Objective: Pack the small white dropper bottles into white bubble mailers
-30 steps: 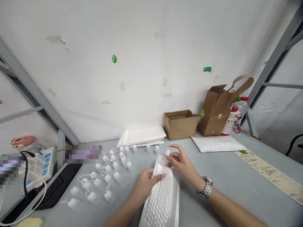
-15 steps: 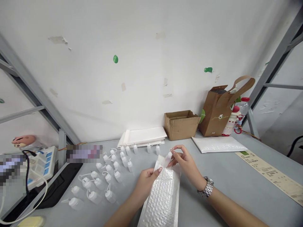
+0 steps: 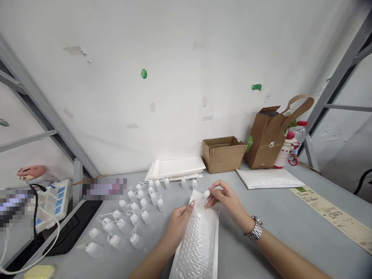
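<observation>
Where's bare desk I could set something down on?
Widest patch: between the watch, white packet and paper strip. A narrow gap parts the left hand from the bottles. Crowded: the left side, with bottles and power strip.

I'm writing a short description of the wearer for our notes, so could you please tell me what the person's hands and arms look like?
The left hand and right hand are ungloved, and no sleeves show on the forearms. The right wrist wears a silver metal link band; whether it is a watch cannot be told.
</observation>
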A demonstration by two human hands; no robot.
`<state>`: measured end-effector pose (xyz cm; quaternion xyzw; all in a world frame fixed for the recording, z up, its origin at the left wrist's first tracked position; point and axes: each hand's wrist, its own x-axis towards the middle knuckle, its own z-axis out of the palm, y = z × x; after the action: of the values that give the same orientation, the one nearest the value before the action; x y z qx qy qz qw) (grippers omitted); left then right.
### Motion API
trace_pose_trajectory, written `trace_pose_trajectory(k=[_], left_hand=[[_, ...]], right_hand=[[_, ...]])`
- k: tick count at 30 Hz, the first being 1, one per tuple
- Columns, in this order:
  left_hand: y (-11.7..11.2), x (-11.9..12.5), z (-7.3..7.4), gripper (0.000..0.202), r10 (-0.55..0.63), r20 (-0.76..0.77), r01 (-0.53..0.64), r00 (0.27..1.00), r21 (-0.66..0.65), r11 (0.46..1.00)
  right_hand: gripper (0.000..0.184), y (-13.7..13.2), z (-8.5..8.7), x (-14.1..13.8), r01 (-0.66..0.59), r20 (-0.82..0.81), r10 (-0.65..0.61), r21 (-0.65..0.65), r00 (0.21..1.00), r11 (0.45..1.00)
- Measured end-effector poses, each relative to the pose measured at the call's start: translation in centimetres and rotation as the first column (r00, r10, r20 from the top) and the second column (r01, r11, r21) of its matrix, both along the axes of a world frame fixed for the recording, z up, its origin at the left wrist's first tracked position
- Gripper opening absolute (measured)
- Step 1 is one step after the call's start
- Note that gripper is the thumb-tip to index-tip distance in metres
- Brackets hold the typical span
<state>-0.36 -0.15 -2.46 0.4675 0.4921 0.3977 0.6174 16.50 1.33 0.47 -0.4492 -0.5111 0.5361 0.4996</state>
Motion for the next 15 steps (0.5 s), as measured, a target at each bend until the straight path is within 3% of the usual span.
trace_pose_trajectory(k=[5, 11, 15], left_hand=[[0.0, -0.1, 0.3, 0.057, 0.016, 0.02, -0.016, 1.0, -0.002, 1.0], [-0.1, -0.1, 0.6, 0.054, 0.034, 0.03, -0.033, 0.999, -0.023, 0.999], [0.0, -0.3, 0.2, 0.054, 0.018, 0.053, -0.017, 0.998, -0.01, 1.0]], right_hand=[[0.033, 0.5, -0.2, 0.6, -0.051, 0.025, 0.05, 0.017, 0.998, 0.999], [0.031, 1.1, -0.9, 1.6, 0.134, 0.142, -0.166, 0.213, 0.976, 0.968], [0.025, 0.6, -0.6, 1.7, 0.102, 0.2, -0.167, 0.298, 0.965, 0.949]])
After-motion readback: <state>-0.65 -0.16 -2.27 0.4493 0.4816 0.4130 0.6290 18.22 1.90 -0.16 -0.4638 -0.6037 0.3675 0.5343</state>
